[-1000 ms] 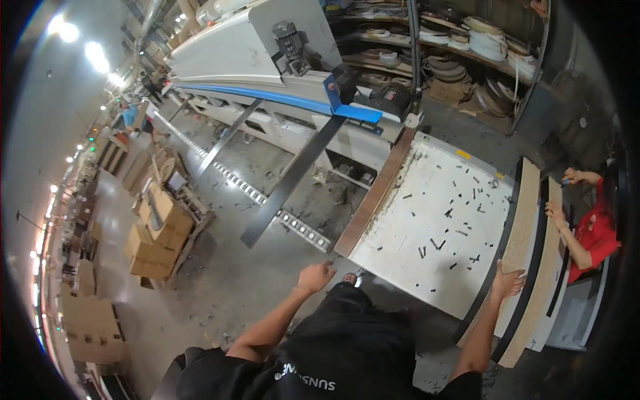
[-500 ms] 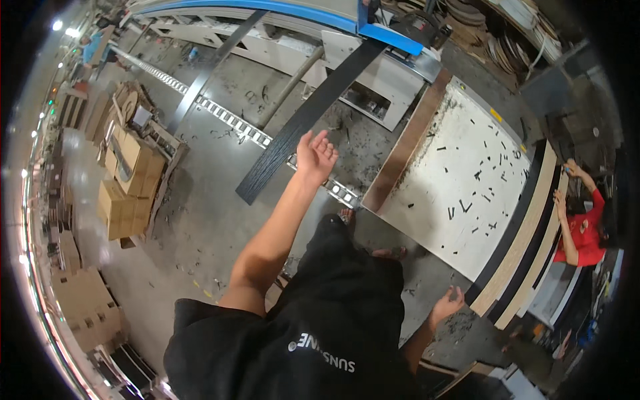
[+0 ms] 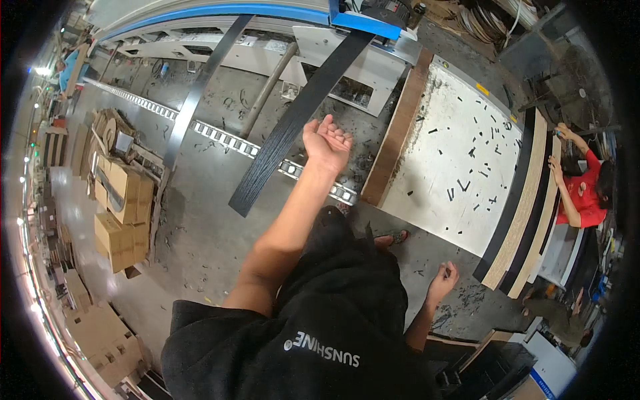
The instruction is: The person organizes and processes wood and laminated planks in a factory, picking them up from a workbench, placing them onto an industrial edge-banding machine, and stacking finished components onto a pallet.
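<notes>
My left hand (image 3: 327, 145) is held palm up in the air, its fingers loosely curled and apart, with nothing in it. Just left of it, a long black wood-grain board (image 3: 293, 117) slopes down from a machine with a blue edge (image 3: 367, 25). Low on the right, my right hand (image 3: 441, 283) hangs empty with its fingers bent but apart. Its nearest things are a white table (image 3: 440, 207), littered with small black offcuts, and the end of a black strip (image 3: 510, 213). Beside that strip lies a light wood-grain strip (image 3: 521, 220).
A person in a red shirt (image 3: 581, 193) stands at the right with both hands at the strips. Cardboard boxes (image 3: 123, 193) sit on a pallet to the left. A slotted metal rail (image 3: 223, 137) crosses the floor, and a steel bar (image 3: 200, 93) leans over it.
My right hand has drawn left, away from the strip ends. My left hand has shifted slightly right, away from the black board. The whole view has turned a little.
</notes>
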